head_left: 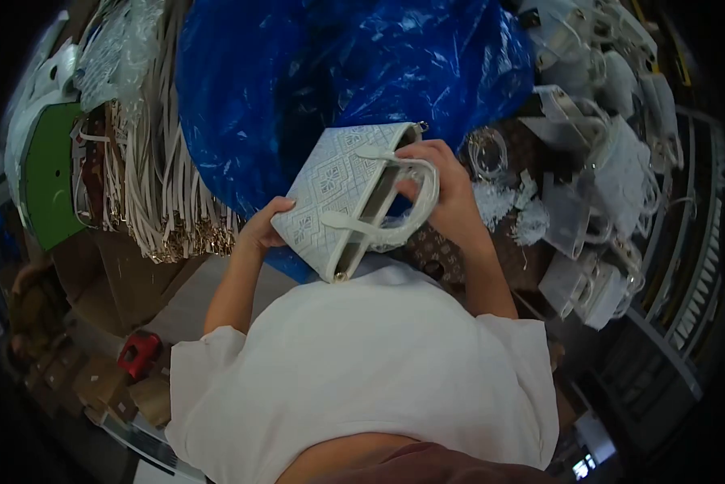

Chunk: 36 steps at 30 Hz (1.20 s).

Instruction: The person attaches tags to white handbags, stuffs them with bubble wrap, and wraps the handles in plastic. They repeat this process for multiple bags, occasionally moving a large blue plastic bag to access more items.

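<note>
A white handbag (324, 181) with an embossed diamond pattern is held tilted in front of my chest, its open top facing right. My left hand (266, 226) grips the bag's bottom corner, thumb on the patterned side. My right hand (443, 185) is at the open top, its fingers bent around the rim and the upper end of a handle. Two white handles (429, 202), which look wrapped in clear film, stick out to the right. The bag's inside is dark and mostly hidden.
A large blue plastic bag (258, 89) lies beyond the handbag. White straps (157, 169) with gold clasps hang at left, near a green panel (48, 173). Several white handbags (620, 169) are piled at right. Crumpled clear plastic (504, 202) lies beside my right hand.
</note>
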Each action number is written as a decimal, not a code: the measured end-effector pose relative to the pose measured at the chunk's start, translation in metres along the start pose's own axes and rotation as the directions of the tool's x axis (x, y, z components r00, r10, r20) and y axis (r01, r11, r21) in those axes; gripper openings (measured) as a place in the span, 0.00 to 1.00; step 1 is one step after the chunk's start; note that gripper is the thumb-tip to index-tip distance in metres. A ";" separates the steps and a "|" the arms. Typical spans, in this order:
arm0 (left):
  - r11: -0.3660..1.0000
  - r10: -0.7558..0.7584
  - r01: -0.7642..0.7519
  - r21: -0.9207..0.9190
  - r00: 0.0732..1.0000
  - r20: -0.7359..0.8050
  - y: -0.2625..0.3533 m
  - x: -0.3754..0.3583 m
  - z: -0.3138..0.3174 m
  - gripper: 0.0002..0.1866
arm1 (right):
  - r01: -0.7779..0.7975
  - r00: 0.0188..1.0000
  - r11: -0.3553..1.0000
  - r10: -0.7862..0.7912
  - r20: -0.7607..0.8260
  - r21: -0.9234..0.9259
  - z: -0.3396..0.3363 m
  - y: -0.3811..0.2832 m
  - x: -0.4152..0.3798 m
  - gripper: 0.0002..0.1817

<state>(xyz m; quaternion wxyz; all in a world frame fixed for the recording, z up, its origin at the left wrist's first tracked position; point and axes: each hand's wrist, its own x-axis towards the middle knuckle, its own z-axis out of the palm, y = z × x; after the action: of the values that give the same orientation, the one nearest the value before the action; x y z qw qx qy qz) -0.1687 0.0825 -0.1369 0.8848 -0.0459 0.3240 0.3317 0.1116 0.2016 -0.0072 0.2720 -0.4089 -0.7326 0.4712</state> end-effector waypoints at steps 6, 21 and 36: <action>0.248 0.344 -0.236 0.940 0.928 0.142 -0.013 -0.008 0.083 0.19 | -0.227 0.928 0.962 0.166 -0.335 -0.151 0.018 0.026 -0.100 0.12; -0.476 0.616 -0.089 0.875 0.677 0.404 -0.093 0.030 0.133 0.21 | 0.238 0.969 0.965 -0.228 -0.090 0.111 0.012 0.050 -0.200 0.20; -0.704 0.701 0.159 0.692 0.313 0.641 -0.122 0.022 0.124 0.24 | -0.053 0.998 0.904 0.039 0.043 0.425 -0.006 0.071 -0.180 0.12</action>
<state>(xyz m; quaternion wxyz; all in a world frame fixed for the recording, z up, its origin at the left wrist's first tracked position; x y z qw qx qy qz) -0.0137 0.0369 -0.0695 0.0062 0.7398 0.6112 0.2813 0.2338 0.0657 -0.0725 0.3313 -0.3491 -0.6068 0.6326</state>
